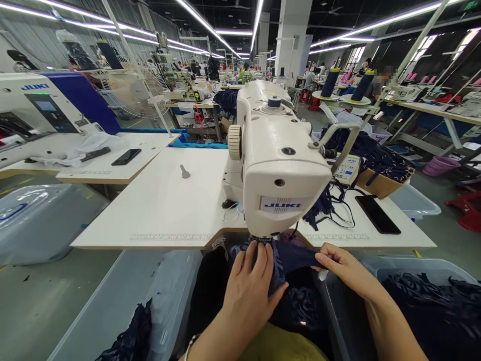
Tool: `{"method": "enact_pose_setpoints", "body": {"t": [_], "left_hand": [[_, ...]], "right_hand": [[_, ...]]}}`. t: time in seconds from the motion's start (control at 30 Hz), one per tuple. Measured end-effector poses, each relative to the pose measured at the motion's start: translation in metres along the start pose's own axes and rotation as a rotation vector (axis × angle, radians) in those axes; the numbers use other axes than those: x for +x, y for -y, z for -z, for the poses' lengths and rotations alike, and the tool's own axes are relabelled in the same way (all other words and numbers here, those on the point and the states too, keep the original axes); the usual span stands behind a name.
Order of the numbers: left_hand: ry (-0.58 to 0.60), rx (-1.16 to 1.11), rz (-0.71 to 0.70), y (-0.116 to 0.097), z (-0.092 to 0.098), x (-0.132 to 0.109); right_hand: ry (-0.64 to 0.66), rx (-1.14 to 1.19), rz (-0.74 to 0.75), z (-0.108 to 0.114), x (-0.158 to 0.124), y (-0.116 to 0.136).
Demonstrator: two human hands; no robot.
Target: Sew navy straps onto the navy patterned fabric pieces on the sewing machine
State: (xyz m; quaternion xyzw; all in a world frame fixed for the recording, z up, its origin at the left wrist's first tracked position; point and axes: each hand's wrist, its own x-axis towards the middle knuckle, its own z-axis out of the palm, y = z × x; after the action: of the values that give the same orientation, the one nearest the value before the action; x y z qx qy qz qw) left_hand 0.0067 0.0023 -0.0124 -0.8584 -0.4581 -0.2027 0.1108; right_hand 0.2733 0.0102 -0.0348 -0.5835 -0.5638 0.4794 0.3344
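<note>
Navy blue fabric [295, 256] lies under the needle area of a white JUKI sewing machine [281, 150], with a patterned part [278, 268] near the needle. My left hand [250, 286] is over the fabric just below the machine head. Its fingers press on the cloth, and its thumb reaches out to the right along the cloth's lower edge. My right hand [343, 265] pinches the fabric's right end between thumb and fingers and holds it stretched sideways. The needle and the stitching point are hidden behind my left fingers and the machine head.
A black phone [378, 214] and dark straps [338, 205] lie right of the machine. On the white table [161, 200] is a small grey metal piece [185, 172]. Plastic bins with navy garments stand below at left [176, 281] and right [432, 263].
</note>
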Motion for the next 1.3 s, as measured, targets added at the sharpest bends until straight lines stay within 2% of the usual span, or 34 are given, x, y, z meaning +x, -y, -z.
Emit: {"method": "enact_pose_setpoints", "body": {"t": [0.13, 0.2, 0.33, 0.43, 0.53, 0.6, 0.63, 0.67, 0.77, 0.83, 1.03, 1.3], "left_hand": [[0.039, -0.005, 0.001, -0.002, -0.002, -0.001], [0.070, -0.009, -0.003, -0.003, -0.002, -0.001], [0.082, -0.018, 0.001, -0.004, -0.001, -0.002], [0.039, -0.045, -0.006, 0.006, 0.001, -0.005], [-0.075, -0.019, 0.065, 0.024, 0.000, -0.014], [-0.177, 0.043, 0.144, 0.035, -0.003, -0.019], [-0.210, 0.071, 0.134, 0.039, -0.005, -0.021], [-0.219, 0.092, 0.074, 0.041, -0.008, -0.022], [-0.164, 0.124, -0.235, 0.041, -0.014, -0.021], [-0.134, 0.132, -0.303, 0.040, -0.017, -0.019], [-0.141, 0.075, -0.230, 0.040, -0.018, -0.019], [-0.172, 0.085, -0.175, 0.036, -0.022, -0.021]], "right_hand": [[-0.116, 0.206, -0.009, -0.008, 0.001, -0.003], [-0.134, 0.355, -0.028, -0.012, 0.002, -0.003], [-0.058, 0.589, -0.060, -0.017, 0.001, 0.003], [0.011, 0.629, -0.044, -0.024, 0.000, 0.015], [0.028, 0.527, 0.039, -0.042, 0.004, 0.029], [0.002, 0.391, 0.102, -0.060, 0.010, 0.037], [-0.025, 0.311, 0.129, -0.070, 0.014, 0.041], [-0.062, 0.231, 0.153, -0.079, 0.018, 0.043], [-0.177, 0.046, 0.222, -0.096, 0.028, 0.047], [-0.162, -0.036, 0.252, -0.095, 0.030, 0.047], [-0.010, -0.177, 0.309, -0.072, 0.020, 0.049], [0.019, -0.267, 0.353, -0.073, 0.031, 0.052]]}}
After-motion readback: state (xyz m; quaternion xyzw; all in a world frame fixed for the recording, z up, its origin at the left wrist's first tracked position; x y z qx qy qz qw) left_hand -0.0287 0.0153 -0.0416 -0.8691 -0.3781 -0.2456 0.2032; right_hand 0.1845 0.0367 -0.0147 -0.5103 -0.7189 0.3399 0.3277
